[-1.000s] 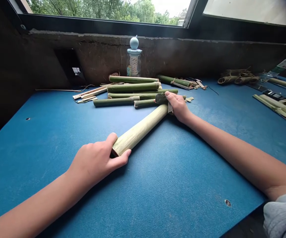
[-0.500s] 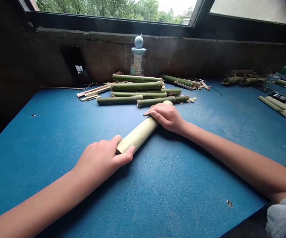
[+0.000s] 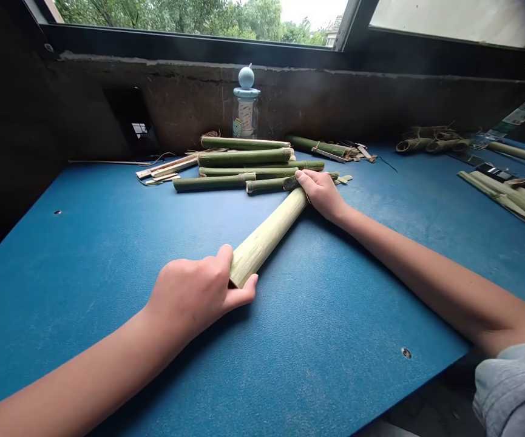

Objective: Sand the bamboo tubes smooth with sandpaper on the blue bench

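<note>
Lying diagonally on the blue desk [image 3: 84, 243], the pale pole [image 3: 269, 235] has a hand at each end: left hand [image 3: 193, 297] has its fingers wrapped round the near end, right hand [image 3: 319, 191] has its fingers closed over the far end, right beside the stalks [image 3: 244, 161] piled below a bottle [image 3: 246, 103]

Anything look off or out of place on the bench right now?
Nothing alarming. The pale bamboo piece lies diagonally on the blue table, left hand at its near end, right hand at its far end. Behind it, the green bamboo pile lies loosely stacked with thin strips scattered beside it.
</note>
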The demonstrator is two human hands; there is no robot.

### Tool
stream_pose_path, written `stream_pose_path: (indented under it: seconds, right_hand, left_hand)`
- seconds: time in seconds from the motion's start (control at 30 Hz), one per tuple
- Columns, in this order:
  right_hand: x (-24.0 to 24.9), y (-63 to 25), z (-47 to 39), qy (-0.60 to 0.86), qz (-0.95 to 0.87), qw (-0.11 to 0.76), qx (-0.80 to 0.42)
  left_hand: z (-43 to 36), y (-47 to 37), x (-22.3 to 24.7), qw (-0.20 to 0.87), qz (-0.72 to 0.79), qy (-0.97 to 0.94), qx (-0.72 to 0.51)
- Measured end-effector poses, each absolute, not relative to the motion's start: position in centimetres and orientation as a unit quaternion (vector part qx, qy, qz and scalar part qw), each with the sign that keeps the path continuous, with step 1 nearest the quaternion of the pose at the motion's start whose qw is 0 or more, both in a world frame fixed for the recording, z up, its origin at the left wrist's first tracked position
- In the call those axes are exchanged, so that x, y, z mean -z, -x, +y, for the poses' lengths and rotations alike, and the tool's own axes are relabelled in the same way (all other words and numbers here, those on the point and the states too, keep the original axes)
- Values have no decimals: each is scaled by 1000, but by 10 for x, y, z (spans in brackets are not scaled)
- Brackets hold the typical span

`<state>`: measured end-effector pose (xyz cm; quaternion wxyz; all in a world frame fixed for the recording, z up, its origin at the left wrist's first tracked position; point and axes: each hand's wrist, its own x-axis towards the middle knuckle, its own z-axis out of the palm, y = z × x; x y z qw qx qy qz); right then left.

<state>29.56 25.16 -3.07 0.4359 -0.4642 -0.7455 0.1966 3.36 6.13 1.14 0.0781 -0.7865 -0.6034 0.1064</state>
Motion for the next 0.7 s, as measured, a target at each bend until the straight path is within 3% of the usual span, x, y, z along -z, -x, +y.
stream_pose_path:
  seconds: [0.13, 0.27, 0.53, 0.7]
  right_hand:
    - [29, -279, 234, 377, -843, 373, -90]
    - [28, -256, 215, 237, -918, 314, -59]
    - [31, -279, 245, 506, -731, 453, -68]
    - [29, -286, 255, 479, -676, 505, -244]
  left_hand:
    - [72, -30, -20, -23, -631, 766, -121]
    - [78, -24, -24, -90, -646, 751, -106]
    - [62, -32, -15, 93, -612, 777, -111]
    - [50, -40, -11, 190, -524, 829, -47]
